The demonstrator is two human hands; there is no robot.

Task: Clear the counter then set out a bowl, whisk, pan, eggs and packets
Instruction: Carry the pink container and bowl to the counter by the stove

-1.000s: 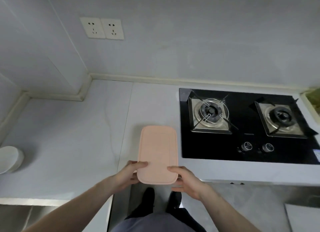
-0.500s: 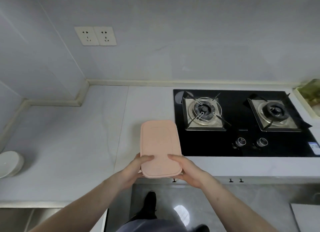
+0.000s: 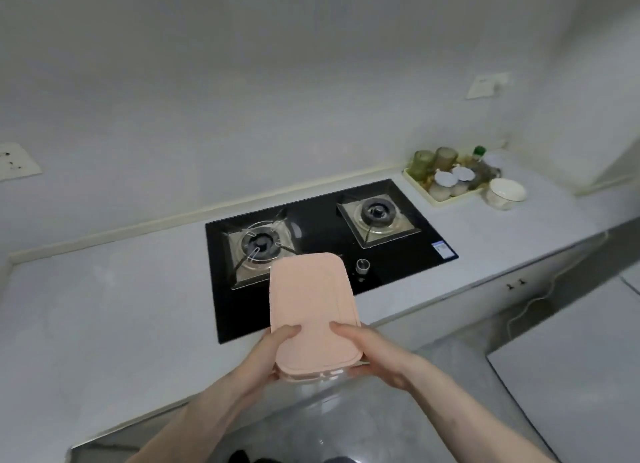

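White counter [image 3: 104, 317] (black hob [image 3: 329, 234] inset), pale walls

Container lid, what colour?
Pale pink lid, plain, no pattern; the head view shows it.

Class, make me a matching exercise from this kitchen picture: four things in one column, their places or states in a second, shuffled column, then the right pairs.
Things:
1. pink-lidded container
2. white bowl
3. yellow tray
4. stove knob

Places or states:
A. on the black hob, in front of the burners
B. held off the counter between the left hand and right hand
C. filled with jars and bottles, right of the hob
D. standing on the counter just right of the tray

Pairs: 1-B, 2-D, 3-C, 4-A
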